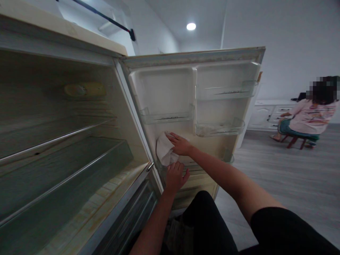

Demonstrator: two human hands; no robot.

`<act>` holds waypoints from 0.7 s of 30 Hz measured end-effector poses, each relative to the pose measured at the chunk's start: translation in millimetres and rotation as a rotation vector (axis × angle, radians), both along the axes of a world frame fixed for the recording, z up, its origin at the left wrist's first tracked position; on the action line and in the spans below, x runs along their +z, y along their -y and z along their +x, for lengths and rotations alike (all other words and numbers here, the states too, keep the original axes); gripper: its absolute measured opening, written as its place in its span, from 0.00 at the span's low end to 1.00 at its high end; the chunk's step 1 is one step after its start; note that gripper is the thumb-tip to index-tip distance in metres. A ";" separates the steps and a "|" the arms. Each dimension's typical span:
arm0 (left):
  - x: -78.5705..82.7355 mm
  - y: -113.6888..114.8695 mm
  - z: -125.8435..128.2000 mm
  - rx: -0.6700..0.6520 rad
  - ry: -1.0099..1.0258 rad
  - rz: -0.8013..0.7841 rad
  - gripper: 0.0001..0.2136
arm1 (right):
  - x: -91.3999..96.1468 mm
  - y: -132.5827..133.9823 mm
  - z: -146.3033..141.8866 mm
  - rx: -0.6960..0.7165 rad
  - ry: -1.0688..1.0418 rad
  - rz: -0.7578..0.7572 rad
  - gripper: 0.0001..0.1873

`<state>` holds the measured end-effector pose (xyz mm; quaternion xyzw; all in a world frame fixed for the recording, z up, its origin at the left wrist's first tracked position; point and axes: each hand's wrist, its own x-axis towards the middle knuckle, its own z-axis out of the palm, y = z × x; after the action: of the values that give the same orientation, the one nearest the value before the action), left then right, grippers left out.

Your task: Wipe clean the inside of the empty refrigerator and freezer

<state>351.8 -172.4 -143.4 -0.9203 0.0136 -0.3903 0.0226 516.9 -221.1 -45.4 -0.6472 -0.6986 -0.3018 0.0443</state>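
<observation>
A whitish cloth (164, 148) is bunched against the inner side of the open refrigerator door (170, 90), below a clear door shelf (167, 117). My right hand (180, 144) reaches across and presses the cloth to the door panel, its fingers stretched over the cloth's right part. Just beneath, my left hand (175, 176) has its fingers bent over the rim of the lower door shelf (195, 168), close to the cloth's bottom edge. Its thumb points out to the right. What lies under the left fingertips is hidden.
The refrigerator compartment on the left has glass shelves (66, 184) with metal front edges and brownish stains. More clear shelves (220, 128) line the door's right half. A person (310, 115) sits on a low stool near white cabinets (261, 115). My knee (204, 212) is below the door.
</observation>
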 end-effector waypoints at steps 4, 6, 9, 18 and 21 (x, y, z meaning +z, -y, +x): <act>3.2 -0.7 -2.1 -0.001 -0.024 -0.011 0.10 | 4.3 37.0 10.0 -0.056 -0.049 -0.054 0.23; 3.9 -0.4 -2.5 0.003 -0.033 -0.008 0.11 | 6.8 57.9 14.2 -0.126 -0.092 -0.076 0.23; 4.1 0.6 -2.6 0.017 -0.046 0.005 0.11 | 9.2 93.2 23.5 -0.175 -0.138 -0.144 0.24; 5.5 3.2 -1.9 0.027 -0.054 0.025 0.11 | 14.6 176.9 37.9 -0.527 -0.256 -0.100 0.25; 5.7 4.5 0.5 0.034 -0.053 0.011 0.11 | 6.3 175.4 31.1 -0.623 -0.209 -0.035 0.25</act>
<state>352.3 -176.9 -137.7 -0.9302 0.0008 -0.3655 0.0341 548.1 -396.5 -39.0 -0.8579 -0.4638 -0.2208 0.0100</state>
